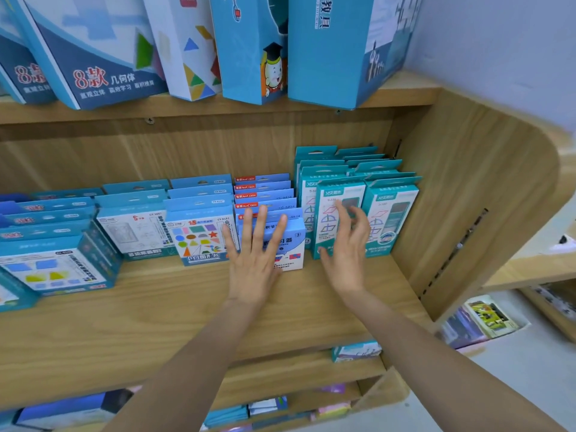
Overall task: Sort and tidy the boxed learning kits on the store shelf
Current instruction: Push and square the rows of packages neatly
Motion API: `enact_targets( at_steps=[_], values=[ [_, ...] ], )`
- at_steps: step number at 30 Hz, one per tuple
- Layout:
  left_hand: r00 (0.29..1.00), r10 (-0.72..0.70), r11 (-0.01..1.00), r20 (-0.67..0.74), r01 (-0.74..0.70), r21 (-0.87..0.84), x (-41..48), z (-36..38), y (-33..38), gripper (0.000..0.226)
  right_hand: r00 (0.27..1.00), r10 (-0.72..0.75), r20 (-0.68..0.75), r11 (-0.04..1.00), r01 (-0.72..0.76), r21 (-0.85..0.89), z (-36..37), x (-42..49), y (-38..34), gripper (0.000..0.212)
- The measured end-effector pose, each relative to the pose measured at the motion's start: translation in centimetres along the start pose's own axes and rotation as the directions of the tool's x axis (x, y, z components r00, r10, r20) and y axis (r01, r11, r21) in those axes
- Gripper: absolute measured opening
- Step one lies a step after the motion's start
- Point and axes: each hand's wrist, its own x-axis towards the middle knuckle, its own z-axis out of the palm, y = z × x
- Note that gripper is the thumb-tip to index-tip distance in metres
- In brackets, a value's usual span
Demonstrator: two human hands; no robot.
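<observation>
Boxed learning kits stand in rows on the middle board of a wooden shelf (187, 307), each row going from near to far, with two bare hands at the front of them. The fingers (260, 226) of the left hand (254, 260) are spread apart and straight, and they lie flat on the front face of a light blue box (293, 244), the nearest one of its row. This hand holds nothing; it only presses on the face. The fingers (358, 226) of the right hand (344, 254) are also apart and a little bent, and the picture is blurred there. They are at the front of a teal box (330, 213) with drawings of half circles, just right of the light blue box, and the thumb lies near its lower left corner. I cannot tell if the fingertips touch it. They are not closed on anything.

Left of the light blue box stands a box with coloured shapes (199, 238), and further left are more blue rows. Right of the teal box stands a second teal row (391, 219), close to the side wall (467, 198) of the shelf. Tall blue boxes (327, 48) stand on the upper board, and smaller items lie on the lower boards.
</observation>
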Motion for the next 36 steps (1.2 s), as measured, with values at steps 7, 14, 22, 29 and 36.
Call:
enact_targets(
  at_steps=[7,14,22,29,36],
  values=[
    [0.996,0.053,0.998,-0.074,-0.056,-0.029,0.8,0.9,-0.6,0.136,0.999,-0.039,0.028,0.999,0.038,0.028,1.4,0.0,-0.1,0.1],
    [0.997,0.048,0.998,-0.065,-0.051,-0.041,0.4,0.5,-0.6,0.124,0.995,-0.047,0.091,0.998,0.043,0.045,1.2,0.4,-0.5,0.087],
    [0.998,0.035,0.998,-0.049,-0.038,-0.049,0.0,-0.4,-0.4,0.109,0.999,-0.031,0.045,0.995,0.027,0.101,-0.2,1.6,-1.1,0.089],
    [0.998,0.017,0.987,-0.062,-0.027,-0.157,0.8,-2.8,0.0,0.072,0.991,-0.083,0.107,0.99,0.07,0.122,-0.6,1.2,-1.5,0.081],
    [0.997,0.072,0.968,0.011,-0.068,-0.24,5.7,-4.7,0.8,0.069,0.994,-0.104,0.024,0.99,0.101,0.094,-2.6,2.8,-2.2,0.074]
  ],
)
